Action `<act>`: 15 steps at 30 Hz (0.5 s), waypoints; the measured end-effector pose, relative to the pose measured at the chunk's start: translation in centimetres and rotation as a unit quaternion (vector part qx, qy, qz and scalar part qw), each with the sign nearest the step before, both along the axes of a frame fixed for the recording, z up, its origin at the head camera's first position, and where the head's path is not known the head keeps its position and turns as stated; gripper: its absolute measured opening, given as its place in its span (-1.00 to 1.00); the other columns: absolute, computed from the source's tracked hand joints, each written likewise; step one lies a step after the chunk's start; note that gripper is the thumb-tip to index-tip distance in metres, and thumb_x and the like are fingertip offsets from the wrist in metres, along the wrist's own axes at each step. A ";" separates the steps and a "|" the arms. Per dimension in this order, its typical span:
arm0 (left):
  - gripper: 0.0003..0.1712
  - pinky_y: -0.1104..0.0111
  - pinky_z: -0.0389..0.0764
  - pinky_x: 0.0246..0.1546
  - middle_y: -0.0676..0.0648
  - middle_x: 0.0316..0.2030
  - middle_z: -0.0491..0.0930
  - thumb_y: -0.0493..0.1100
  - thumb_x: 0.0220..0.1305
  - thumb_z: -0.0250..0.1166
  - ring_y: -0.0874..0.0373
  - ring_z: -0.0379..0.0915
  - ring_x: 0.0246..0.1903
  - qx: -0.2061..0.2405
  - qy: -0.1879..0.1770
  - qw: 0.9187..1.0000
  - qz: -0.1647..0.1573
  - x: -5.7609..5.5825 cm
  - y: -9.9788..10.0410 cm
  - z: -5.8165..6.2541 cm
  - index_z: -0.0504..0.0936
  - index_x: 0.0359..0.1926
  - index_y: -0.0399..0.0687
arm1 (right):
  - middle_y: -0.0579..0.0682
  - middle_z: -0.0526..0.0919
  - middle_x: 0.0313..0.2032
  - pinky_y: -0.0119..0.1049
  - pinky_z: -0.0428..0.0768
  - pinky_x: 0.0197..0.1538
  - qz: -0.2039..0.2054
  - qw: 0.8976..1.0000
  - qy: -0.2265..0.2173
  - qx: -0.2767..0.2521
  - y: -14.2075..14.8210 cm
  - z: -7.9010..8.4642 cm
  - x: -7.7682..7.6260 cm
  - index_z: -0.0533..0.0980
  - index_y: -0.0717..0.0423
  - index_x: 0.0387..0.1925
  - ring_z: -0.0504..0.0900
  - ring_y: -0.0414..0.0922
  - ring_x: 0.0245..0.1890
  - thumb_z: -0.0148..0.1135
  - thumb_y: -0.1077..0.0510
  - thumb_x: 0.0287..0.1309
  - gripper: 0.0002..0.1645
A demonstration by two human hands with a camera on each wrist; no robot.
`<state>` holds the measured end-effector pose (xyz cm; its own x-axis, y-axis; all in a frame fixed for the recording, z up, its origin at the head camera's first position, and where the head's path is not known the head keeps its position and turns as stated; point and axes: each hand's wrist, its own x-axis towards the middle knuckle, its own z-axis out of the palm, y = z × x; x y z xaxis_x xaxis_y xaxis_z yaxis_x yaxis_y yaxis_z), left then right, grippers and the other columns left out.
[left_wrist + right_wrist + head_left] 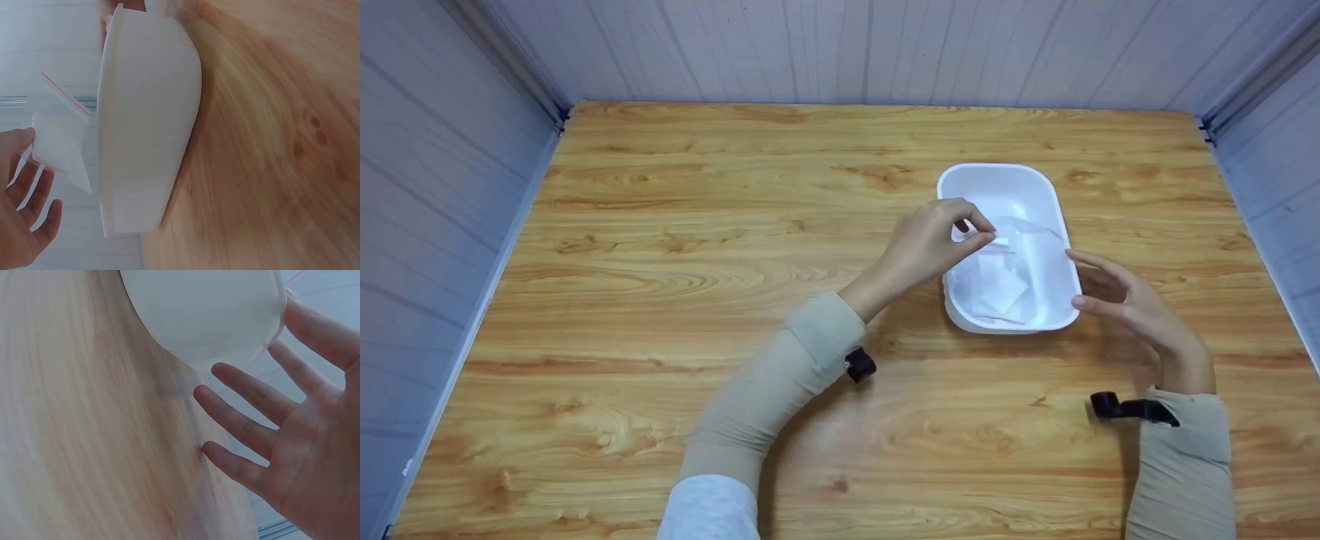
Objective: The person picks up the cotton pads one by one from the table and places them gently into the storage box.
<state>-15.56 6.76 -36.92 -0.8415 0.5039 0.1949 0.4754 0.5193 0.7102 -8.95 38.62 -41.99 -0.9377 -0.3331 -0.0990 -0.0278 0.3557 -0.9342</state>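
Observation:
A white plastic tub point(997, 186) stands on the table, right of the middle. Above its left part my left hand point(934, 236) pinches a clear zip bag point(59, 135) between thumb and forefinger. This bag has a red seal line and a white, flat piece inside, and hangs tilted beside the rim in the left wrist view. Clear plastic and a white piece point(1003, 291) show inside the tub; how many bags there are I cannot tell. My right hand point(1136, 304) touches the tub's right rim with thumb and forefinger, its other fingers spread and straight in the right wrist view.
The wooden table point(675, 285) is bounded by pale panels at the back point(825, 52) and on both sides. A small black camera point(860, 365) sits at the left wrist, and another black camera point(1132, 409) at the right.

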 end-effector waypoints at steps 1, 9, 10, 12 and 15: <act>-0.87 0.48 0.46 -0.24 0.25 -0.20 0.67 0.02 0.35 0.32 0.38 0.51 -0.16 -0.002 -0.003 1.000 0.001 -0.1 0.2 -0.1 0.74 -0.18 0.16 | -0.10 0.41 0.27 -0.48 0.53 0.04 0.000 1.000 0.000 -0.001 0.0 0.0 0.0 0.21 0.09 0.48 0.43 -0.33 0.19 0.20 0.36 0.32 -0.24; -0.89 0.47 0.46 -0.27 0.27 -0.23 0.67 0.00 0.33 0.35 0.42 0.49 -0.20 0.002 -0.003 1.000 0.001 -0.5 1.6 -1.1 0.75 -0.20 0.17 | 0.08 0.34 0.36 -0.47 0.53 0.05 0.001 1.000 -0.002 0.015 0.0 0.1 0.0 0.19 0.06 0.49 0.40 -0.30 0.23 0.21 0.32 0.32 -0.23; -0.89 0.47 0.45 -0.26 0.27 -0.24 0.67 0.01 0.33 0.34 0.42 0.49 -0.20 0.000 -0.004 1.000 0.000 -0.5 1.8 -1.3 0.75 -0.20 0.16 | 0.12 0.32 0.36 -0.47 0.53 0.05 0.001 1.000 -0.001 0.022 -0.1 0.1 0.0 0.19 0.05 0.49 0.40 -0.30 0.22 0.21 0.31 0.33 -0.23; -0.88 0.48 0.44 -0.25 0.27 -0.23 0.66 0.01 0.34 0.33 0.41 0.48 -0.20 -0.006 -0.011 1.000 -0.001 -0.7 2.0 -1.6 0.74 -0.19 0.16 | 0.13 0.32 0.37 -0.48 0.53 0.05 0.001 1.000 0.001 0.028 0.0 0.1 0.0 0.19 0.04 0.49 0.40 -0.31 0.22 0.21 0.30 0.33 -0.24; -0.87 0.48 0.44 -0.23 0.27 -0.22 0.66 0.02 0.35 0.32 0.42 0.47 -0.20 -0.016 -0.024 1.000 0.000 -0.8 2.3 -2.0 0.74 -0.18 0.18 | 0.17 0.31 0.37 -0.47 0.53 0.04 -0.001 0.999 0.001 0.033 0.0 0.1 0.0 0.19 0.04 0.49 0.40 -0.31 0.22 0.22 0.30 0.33 -0.24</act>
